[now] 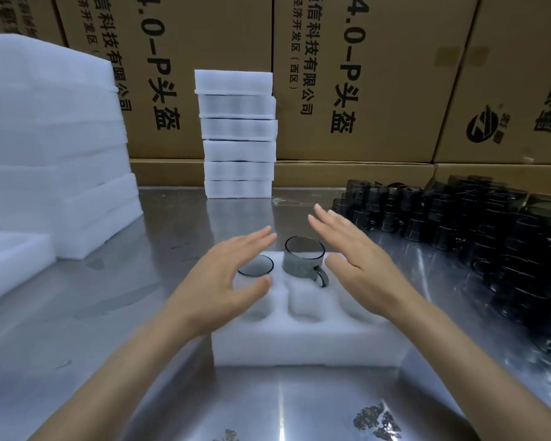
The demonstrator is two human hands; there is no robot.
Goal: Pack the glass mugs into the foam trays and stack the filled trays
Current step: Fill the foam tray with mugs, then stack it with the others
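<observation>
A white foam tray [299, 342] with round pockets lies on the steel table in front of me. One smoky glass mug [303, 261] stands half out of a far pocket, its handle toward me. A second mug [256, 265] is sunk in the far left pocket, only its rim showing. My left hand [226, 278] hovers over the tray's left side with straight fingers and holds nothing. Over the right side my right hand [353, 253] is spread flat, also holding nothing. The near pockets are bare.
A stack of filled foam trays [238, 135] stands at the back centre. Piles of foam sheets [51, 148] fill the left. Several dark glass mugs [490, 224] crowd the right of the table. Cardboard boxes [363, 78] wall the back.
</observation>
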